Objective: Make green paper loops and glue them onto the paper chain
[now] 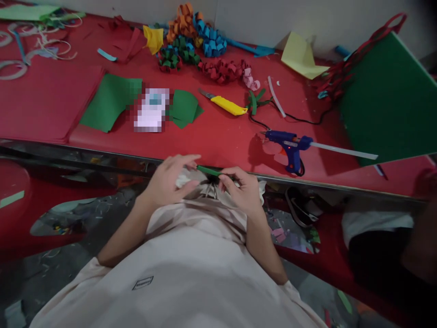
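Just in front of the table edge, my right hand (242,186) pinches one end of a narrow green paper strip (209,171) between thumb and fingers. The strip points left toward my left hand (170,178), whose thumb and fingers are spread apart. Its fingertips hover by the strip's far end, and I see nothing in its grasp. Beyond the hands lie green paper pieces (184,107) and a yellow box cutter (228,105). To the right, a blue glue gun (290,148) rests on the table with a white glue stick (344,151) in its back.
Curled paper chains (221,70) are heaped along the wall. A stack of red paper (41,102) lies at left, near tape rolls (13,69). A big green board (389,105) leans at right, and the glue gun's black cord crosses the table. Another person (382,255) sits at right.
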Demonstrator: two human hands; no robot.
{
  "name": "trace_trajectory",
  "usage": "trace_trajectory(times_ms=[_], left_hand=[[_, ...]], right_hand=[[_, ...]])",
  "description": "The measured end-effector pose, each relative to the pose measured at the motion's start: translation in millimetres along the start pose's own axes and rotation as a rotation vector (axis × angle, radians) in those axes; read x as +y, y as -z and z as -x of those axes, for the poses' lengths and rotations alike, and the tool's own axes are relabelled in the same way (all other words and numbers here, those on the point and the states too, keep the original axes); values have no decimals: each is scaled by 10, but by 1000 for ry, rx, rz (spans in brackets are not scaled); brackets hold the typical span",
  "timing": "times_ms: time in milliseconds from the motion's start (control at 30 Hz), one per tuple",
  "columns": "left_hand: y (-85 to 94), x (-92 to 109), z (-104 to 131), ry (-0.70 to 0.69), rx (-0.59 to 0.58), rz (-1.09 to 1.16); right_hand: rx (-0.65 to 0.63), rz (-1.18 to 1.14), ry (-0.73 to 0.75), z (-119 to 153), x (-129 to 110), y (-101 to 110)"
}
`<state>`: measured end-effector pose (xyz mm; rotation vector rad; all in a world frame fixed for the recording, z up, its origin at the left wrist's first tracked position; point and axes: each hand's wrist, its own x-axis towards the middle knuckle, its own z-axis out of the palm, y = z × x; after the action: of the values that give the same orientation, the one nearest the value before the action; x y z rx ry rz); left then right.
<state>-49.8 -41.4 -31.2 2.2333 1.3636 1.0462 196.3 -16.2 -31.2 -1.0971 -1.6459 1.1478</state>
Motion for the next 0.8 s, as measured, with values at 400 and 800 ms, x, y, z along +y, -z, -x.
trace_trajectory(times_ms=[400, 800], left_hand=[[-446, 432, -78, 295, 100, 1040], [-274, 423, -37, -166, -169, 522]], right_hand=[[-116, -10, 15, 7, 21, -13], [-79, -304, -140, -143, -139, 70]])
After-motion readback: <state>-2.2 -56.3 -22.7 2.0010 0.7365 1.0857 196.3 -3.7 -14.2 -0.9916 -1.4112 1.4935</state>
